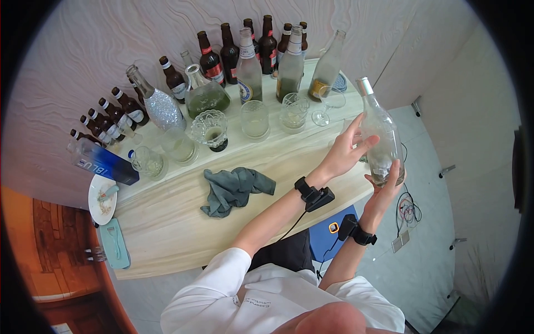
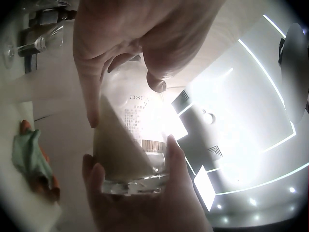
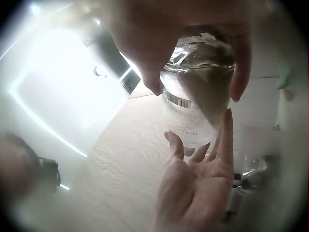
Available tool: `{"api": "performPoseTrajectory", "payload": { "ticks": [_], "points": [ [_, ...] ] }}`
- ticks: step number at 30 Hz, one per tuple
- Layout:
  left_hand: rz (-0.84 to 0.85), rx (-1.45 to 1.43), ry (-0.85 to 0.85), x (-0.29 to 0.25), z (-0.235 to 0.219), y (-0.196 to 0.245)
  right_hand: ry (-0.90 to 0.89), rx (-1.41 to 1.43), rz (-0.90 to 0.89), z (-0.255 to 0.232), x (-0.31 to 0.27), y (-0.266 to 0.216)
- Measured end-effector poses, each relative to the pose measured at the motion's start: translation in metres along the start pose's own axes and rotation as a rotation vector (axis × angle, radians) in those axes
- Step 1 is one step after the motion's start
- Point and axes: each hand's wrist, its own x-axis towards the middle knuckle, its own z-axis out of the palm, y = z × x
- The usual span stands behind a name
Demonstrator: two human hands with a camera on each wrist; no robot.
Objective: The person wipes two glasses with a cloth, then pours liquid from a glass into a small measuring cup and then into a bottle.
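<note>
A clear glass bottle (image 1: 384,136) with a whitish neck is held upright, slightly tilted, off the right end of the table. My right hand (image 1: 385,195) grips it at the base, thumb and fingers on opposite sides. Around its upper body are the thumb and fingers of my left hand (image 1: 346,151). In the left wrist view, small print and a barcode show on the bottle (image 2: 130,125), with my left hand (image 2: 140,38) above. The right wrist view shows the thick base of the bottle (image 3: 198,96) between the fingers of my right hand (image 3: 188,24).
Brown bottles (image 1: 229,53), clear bottles (image 1: 249,72) and a silver bottle (image 1: 161,106) line the table's back. Glasses (image 1: 255,119) stand before them. A green cloth (image 1: 233,189) lies mid-table (image 1: 167,234). A blue box (image 1: 105,161), white plate (image 1: 102,210) and teal tray (image 1: 115,250) are left.
</note>
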Motion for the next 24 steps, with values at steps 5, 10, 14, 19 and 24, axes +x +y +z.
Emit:
{"api": "performPoseTrajectory", "payload": {
  "ticks": [5, 10, 14, 19, 24],
  "points": [
    [-0.032, -0.102, -0.018, 0.004, 0.001, -0.011, 0.032, -0.088, -0.026, -0.001, 0.005, -0.005],
    [-0.078, -0.134, -0.015, 0.005, -0.002, -0.015, 0.045, -0.17, -0.025, -0.001, 0.013, -0.008],
    [-0.114, -0.126, -0.024, 0.006, -0.005, -0.013, 0.064, -0.221, -0.032, 0.003, 0.014, -0.012],
    [-0.134, -0.129, -0.024, 0.006, -0.006, -0.011, 0.037, -0.247, -0.026, 0.006, 0.015, -0.024],
    [-0.15, -0.141, -0.031, 0.005, -0.006, -0.006, 0.041, -0.298, -0.063, 0.009, 0.017, -0.03]
  ]
}}
